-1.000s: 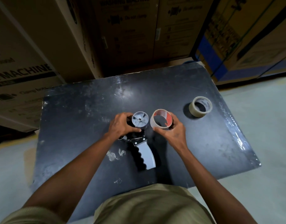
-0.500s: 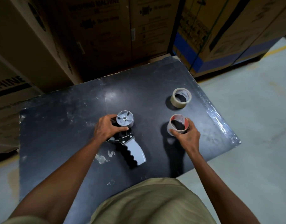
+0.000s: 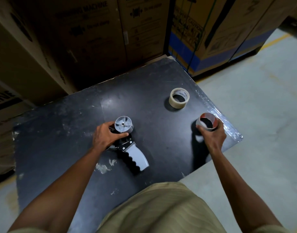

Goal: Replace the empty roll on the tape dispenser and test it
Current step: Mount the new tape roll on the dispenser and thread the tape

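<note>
- Table (image 3: 60,125): black top, scuffed and scratched, with pale smears of residue near the front edge; right edge wrapped in crinkled clear film (image 3: 216,111).
- Cardboard cartons (image 3: 87,41): brown, stacked behind and to the left of the table, dark print partly legible as "MACHINE".
- Carton with blue band (image 3: 200,39): behind the table's far right corner, printed with "CAUTION", a dark strap running down its face.
- Floor (image 3: 262,115): pale concrete, to the right of the table, a faint yellow line near the far right.
- Garment (image 3: 161,211): khaki, ribbed fabric, at the bottom edge of view.
</note>
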Demonstrator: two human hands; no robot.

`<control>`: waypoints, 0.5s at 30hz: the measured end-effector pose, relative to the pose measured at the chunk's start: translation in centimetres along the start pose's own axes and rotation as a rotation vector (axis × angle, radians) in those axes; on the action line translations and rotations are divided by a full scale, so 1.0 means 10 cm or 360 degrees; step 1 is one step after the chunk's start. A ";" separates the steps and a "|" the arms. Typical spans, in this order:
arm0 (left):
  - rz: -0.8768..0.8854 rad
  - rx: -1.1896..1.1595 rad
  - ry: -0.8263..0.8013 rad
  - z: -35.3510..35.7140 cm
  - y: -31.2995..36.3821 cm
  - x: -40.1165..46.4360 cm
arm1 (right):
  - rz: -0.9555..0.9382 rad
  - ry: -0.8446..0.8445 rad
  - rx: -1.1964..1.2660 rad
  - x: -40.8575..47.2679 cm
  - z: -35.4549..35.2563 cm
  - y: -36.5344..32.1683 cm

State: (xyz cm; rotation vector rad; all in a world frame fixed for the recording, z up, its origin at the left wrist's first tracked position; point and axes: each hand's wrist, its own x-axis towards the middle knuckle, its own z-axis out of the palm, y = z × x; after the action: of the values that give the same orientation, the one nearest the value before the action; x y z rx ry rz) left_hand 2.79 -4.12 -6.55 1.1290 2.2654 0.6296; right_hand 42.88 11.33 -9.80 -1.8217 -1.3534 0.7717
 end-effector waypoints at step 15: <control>0.0058 0.0111 0.0021 0.04 -0.08 0.05 | -0.0259 0.0230 -0.0041 0.02 0.09 -0.02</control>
State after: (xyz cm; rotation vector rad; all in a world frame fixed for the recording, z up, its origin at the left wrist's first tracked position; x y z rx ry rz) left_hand 2.32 -4.03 -7.47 1.2049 2.2988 0.5778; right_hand 42.07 11.76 -10.15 -1.7268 -1.4016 0.5294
